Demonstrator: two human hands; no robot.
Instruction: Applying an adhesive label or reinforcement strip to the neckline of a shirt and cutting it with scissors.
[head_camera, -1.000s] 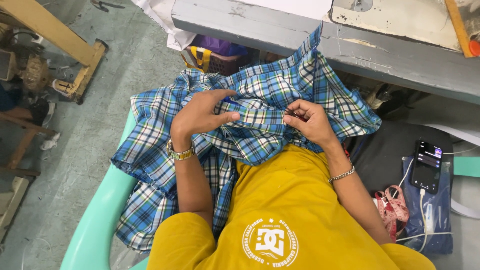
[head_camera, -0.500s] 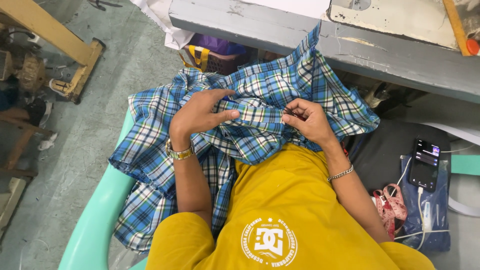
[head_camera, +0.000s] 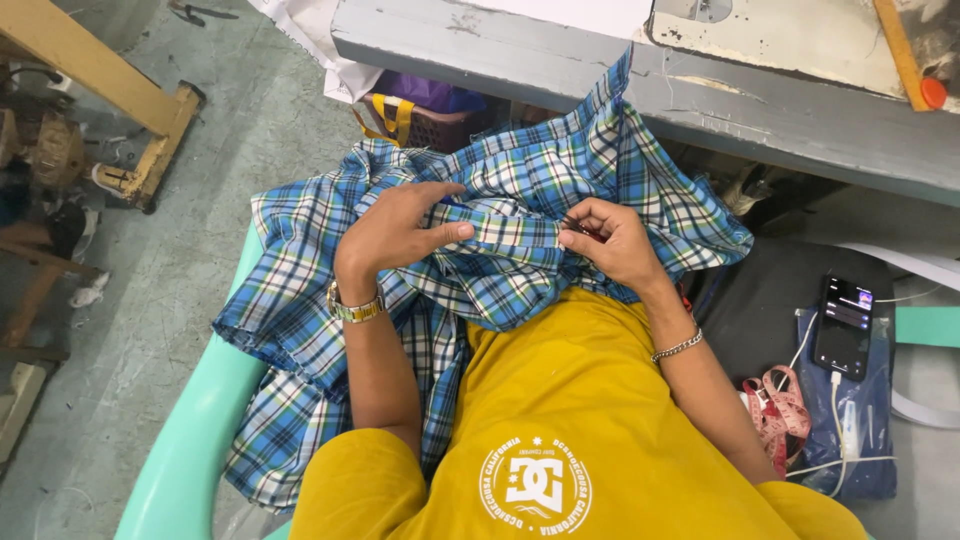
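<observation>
A seated person in a yellow shirt (head_camera: 600, 400) works a blue plaid garment (head_camera: 520, 240) bunched across the lap, just below the grey table (head_camera: 700, 90). The left hand (head_camera: 400, 228) lies flat on the cloth with the thumb pressing a folded band; the right hand (head_camera: 612, 238) pinches that band's edge, fingertips closed around something small and dark, too tiny to identify. The step looks like hand finishing along a seam. The next move likely calls for keeping the band taut. A phone (head_camera: 845, 325) lies right of the garment.
</observation>
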